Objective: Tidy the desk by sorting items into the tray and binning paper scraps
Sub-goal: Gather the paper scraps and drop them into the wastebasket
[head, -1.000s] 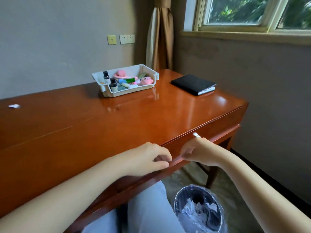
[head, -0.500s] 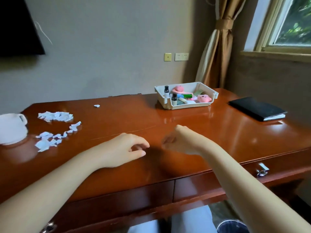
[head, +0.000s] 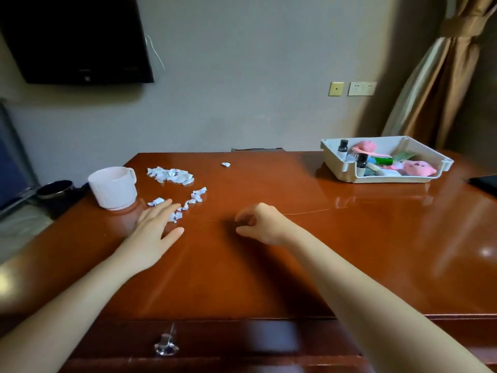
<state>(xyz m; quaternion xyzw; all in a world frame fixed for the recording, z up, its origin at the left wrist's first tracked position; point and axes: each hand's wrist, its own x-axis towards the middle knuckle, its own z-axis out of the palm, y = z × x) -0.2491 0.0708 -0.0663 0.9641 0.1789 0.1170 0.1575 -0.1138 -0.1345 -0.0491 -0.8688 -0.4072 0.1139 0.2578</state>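
Observation:
White paper scraps lie on the brown desk: a pile (head: 170, 175) at the back left, a trail (head: 194, 198) nearer me, and a lone scrap (head: 226, 164) further back. My left hand (head: 156, 227) lies flat and open, its fingertips over the near end of the trail. To its right my right hand (head: 259, 224) hovers with curled fingers, and nothing shows in it. The white tray (head: 349, 173) stands at the back right and holds small bottles, pink toys and other items.
A pale pink mug (head: 113, 188) stands left of the scraps, close to my left hand. A black notebook (head: 485, 183) lies at the right edge. A drawer handle (head: 166, 345) juts from the desk front. A dark screen hangs on the wall.
My view has swung left from the bin and desk corner to the scraps. Both hands moved up onto the desk and leftward; my left hand spread flat at the scraps.

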